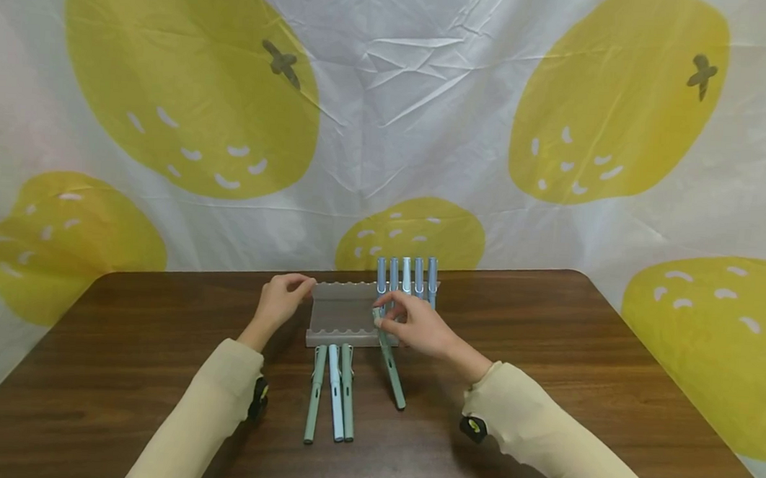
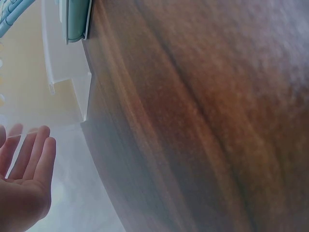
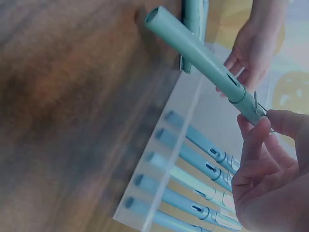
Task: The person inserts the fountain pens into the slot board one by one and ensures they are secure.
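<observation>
My right hand (image 1: 420,326) pinches a green pen (image 1: 391,373) near its clipped cap end, between thumb and fingers. The pen slants, its other end toward the front of the table. Beneath and behind that hand, several blue pens (image 1: 419,273) lie side by side in a clear pen rack (image 1: 343,310) with scalloped edges. My left hand (image 1: 280,306) holds the rack's back left corner with thumb and fingertips; its remaining fingers extend loosely in the left wrist view. In front of the rack lie two green pens (image 1: 314,401) and a pale blue pen (image 1: 335,399).
The brown wooden table (image 1: 534,326) carries everything. Behind its far edge hangs a white cloth (image 1: 361,158) printed with yellow fruit. The rack's left part shows bare slots beside the blue pens.
</observation>
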`<state>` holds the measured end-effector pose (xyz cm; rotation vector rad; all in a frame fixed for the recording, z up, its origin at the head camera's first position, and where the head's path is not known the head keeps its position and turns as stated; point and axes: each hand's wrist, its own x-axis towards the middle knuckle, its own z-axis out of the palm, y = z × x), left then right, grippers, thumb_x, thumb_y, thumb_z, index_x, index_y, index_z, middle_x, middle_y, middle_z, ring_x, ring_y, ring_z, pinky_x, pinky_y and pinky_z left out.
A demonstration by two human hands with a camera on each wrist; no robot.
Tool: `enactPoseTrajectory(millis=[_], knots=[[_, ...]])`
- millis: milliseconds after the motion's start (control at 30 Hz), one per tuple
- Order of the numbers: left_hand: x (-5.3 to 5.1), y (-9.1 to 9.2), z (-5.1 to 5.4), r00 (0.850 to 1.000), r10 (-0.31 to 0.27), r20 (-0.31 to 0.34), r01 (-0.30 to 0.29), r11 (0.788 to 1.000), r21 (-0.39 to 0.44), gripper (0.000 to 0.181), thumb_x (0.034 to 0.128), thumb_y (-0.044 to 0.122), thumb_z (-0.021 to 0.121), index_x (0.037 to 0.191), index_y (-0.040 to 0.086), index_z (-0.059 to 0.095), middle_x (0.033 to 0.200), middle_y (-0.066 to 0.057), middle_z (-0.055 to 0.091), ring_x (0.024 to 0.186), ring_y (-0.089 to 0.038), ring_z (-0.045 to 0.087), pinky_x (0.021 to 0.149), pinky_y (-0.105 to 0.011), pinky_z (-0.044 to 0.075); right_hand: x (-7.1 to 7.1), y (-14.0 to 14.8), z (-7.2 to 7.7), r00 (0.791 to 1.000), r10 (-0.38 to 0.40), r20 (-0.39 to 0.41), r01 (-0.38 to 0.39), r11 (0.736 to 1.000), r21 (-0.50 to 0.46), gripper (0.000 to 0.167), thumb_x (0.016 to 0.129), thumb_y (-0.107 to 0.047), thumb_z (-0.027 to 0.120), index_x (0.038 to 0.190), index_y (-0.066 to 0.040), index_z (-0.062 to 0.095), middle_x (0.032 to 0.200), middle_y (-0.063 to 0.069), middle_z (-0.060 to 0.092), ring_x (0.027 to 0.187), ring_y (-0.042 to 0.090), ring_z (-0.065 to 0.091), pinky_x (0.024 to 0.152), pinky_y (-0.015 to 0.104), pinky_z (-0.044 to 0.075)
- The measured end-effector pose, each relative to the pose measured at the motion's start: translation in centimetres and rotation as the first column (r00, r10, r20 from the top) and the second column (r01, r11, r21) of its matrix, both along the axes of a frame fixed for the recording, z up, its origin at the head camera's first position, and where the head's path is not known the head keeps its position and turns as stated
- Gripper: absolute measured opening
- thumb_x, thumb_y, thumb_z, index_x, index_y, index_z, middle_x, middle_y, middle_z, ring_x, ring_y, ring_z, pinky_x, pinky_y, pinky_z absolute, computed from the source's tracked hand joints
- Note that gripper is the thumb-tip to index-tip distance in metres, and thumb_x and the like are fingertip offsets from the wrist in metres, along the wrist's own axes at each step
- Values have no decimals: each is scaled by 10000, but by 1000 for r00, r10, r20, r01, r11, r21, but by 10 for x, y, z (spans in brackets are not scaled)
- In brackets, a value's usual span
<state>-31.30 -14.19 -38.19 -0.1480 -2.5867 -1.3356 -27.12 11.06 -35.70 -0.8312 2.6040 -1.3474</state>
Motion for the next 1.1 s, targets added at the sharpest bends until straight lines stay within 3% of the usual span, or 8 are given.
enactPoseTrajectory(millis=[400,533,833,1100], knots=[[-2,0,-1,1000,-7,4,7,1000,2,313,886,265,540,1017,-1,639,867,-130,640,789,-243,586,688,-368,472,-14,-2,8,994,-54,-93,46,995,-87,254,882,-215,552,1131,-180,520,852,31,616,517,368,528,468,339,441],[-1,1,-1,1000,-7,5,7,1000,0,313,887,262,539,1019,-5,638,871,-135,641,794,-245,587,692,-370,471,-19,-5,11,987,-87,-137,72,992,-106,251,883,-208,550,1129,-170,517,884,43,610,479,310,528,485,327,445],[-2,0,0,1000,-13,-6,13,1000,1,295,889,240,539,1012,-8,639,878,-142,637,792,-247,585,686,-375,471,-30,-8,16,959,-177,-220,135,972,-192,269,885,-215,546,1143,-149,516,906,42,623,479,176,507,435,324,433],[-1,-1,0,1000,-9,4,9,1000,5,294,887,240,542,1016,-7,638,882,-141,636,800,-250,585,692,-375,470,-36,-14,18,913,-262,-312,176,944,-277,274,869,-189,569,1128,-113,521,893,63,632,507,134,508,429,296,416]])
